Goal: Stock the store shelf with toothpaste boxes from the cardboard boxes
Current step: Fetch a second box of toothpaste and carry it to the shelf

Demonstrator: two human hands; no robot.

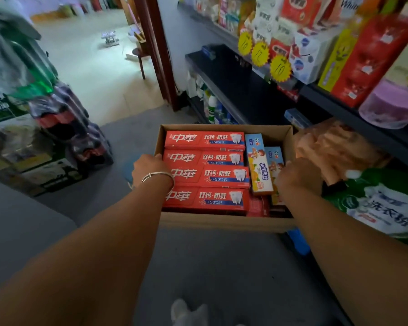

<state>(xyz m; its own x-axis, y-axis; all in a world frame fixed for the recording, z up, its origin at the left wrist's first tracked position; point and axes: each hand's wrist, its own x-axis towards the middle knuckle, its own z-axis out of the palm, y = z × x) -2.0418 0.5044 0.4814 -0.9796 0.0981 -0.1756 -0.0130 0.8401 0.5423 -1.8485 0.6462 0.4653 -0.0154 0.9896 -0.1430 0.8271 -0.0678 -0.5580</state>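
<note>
Both hands are at the open cardboard box, which sits low in the aisle just left of the store shelf. The left hand grips the box's left wall, fingers curled over the rim beside the red toothpaste boxes. The right hand reaches inside by the children's toothpaste boxes; its fingers are hidden, so its hold cannot be told. Judgement: steady the carton, lift a flat stack squarely, and carry it to the dark bare shelf beyond.
</note>
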